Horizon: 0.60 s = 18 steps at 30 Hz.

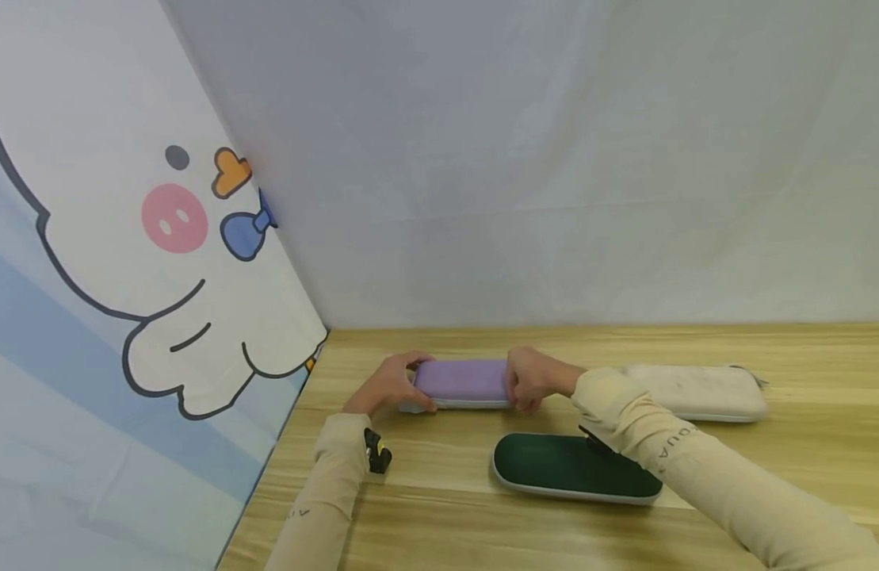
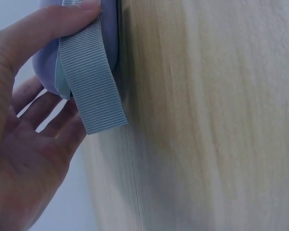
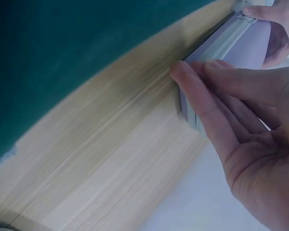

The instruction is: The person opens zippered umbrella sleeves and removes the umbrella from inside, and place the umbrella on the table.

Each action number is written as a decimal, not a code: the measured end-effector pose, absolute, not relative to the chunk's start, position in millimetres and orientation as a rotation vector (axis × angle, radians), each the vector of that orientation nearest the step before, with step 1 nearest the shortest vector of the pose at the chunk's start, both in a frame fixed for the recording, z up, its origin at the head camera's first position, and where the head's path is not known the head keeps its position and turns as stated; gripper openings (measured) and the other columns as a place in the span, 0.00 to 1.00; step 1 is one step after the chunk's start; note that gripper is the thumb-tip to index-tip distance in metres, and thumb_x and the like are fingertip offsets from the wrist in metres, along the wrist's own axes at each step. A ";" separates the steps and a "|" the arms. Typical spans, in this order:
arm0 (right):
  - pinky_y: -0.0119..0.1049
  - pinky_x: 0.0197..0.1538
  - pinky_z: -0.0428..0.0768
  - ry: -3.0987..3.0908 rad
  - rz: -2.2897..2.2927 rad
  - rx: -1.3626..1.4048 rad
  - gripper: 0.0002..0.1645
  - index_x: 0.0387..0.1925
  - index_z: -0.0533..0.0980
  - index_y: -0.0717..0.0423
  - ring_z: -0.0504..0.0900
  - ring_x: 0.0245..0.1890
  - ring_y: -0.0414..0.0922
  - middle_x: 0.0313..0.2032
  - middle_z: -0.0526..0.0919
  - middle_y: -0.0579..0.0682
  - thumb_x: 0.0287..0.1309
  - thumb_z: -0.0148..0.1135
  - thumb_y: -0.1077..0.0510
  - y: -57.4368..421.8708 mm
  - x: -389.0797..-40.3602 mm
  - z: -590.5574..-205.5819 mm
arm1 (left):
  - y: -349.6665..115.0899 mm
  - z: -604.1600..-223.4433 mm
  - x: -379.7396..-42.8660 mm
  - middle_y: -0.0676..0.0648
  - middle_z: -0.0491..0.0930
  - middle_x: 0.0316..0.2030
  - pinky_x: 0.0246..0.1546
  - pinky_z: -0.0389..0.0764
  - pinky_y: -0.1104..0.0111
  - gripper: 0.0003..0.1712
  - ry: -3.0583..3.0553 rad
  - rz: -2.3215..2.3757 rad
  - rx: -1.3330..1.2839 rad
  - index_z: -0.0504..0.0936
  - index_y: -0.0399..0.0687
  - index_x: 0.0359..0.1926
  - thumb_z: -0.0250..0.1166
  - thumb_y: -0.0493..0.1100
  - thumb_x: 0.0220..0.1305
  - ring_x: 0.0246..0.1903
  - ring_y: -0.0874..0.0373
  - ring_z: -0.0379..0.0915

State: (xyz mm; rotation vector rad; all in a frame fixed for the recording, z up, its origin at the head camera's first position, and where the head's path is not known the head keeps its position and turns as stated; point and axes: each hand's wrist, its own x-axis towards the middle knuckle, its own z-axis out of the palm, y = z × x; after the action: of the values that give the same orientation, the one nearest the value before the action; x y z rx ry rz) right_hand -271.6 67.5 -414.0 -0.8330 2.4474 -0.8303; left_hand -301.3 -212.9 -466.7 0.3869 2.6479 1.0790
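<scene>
A purple pencil case [image 1: 462, 381] with a pale zipper band lies lengthwise on the table. At its left end my left hand [image 1: 391, 384] grips it. In the left wrist view, the thumb of that hand presses on a grey ribbed strap [image 2: 94, 89], and the other fingers reach behind the case. My right hand [image 1: 535, 377] is at the opposite end, fingers curled and fingertips pinching along the zipper edge. Whether a zipper pull is between those fingertips I cannot tell. Nearer to me lies a dark green case [image 1: 563, 466], partly under the right forearm.
On the right, a cream case [image 1: 710, 390] lies partly behind the right sleeve. A white curtain [image 1: 553, 174] hangs along the table's back edge. To the left stands a cloth with a cartoon bird [image 1: 118, 119]. The wooden table [image 1: 425, 523] spans the foreground.
</scene>
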 end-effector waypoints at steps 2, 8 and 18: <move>0.34 0.21 0.80 2.453 -0.828 -0.827 0.11 0.16 0.82 0.68 0.82 0.17 0.48 0.17 0.81 0.52 0.42 0.59 0.80 65.7 -270.7 -413.7 | -212.8 -466.2 -300.9 0.50 0.75 0.51 0.50 0.73 0.60 0.46 2.642 1.093 0.384 0.77 0.54 0.56 0.84 0.42 0.28 0.51 0.54 0.69; 0.31 0.18 0.77 2.494 -0.784 -0.874 0.13 0.14 0.82 0.66 0.80 0.13 0.43 0.12 0.79 0.50 0.40 0.57 0.79 60.9 -269.3 -411.9 | -213.8 -465.1 -299.6 0.49 0.74 0.53 0.49 0.73 0.59 0.47 2.632 1.104 0.373 0.76 0.56 0.57 0.84 0.43 0.28 0.52 0.53 0.68; 0.28 0.16 0.74 2.554 -0.712 -0.912 0.15 0.08 0.79 0.62 0.71 0.07 0.35 0.07 0.76 0.47 0.37 0.55 0.78 51.3 -262.9 -410.8 | -214.0 -465.0 -299.0 0.49 0.73 0.53 0.48 0.75 0.60 0.47 2.598 1.122 0.389 0.76 0.55 0.57 0.84 0.42 0.29 0.51 0.53 0.68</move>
State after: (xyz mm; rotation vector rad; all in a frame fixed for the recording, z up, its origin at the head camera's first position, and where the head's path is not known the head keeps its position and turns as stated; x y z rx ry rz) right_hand -262.9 51.3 -410.8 -0.9118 2.5536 -0.7124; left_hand -299.0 -214.0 -465.0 0.3885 2.5981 1.1219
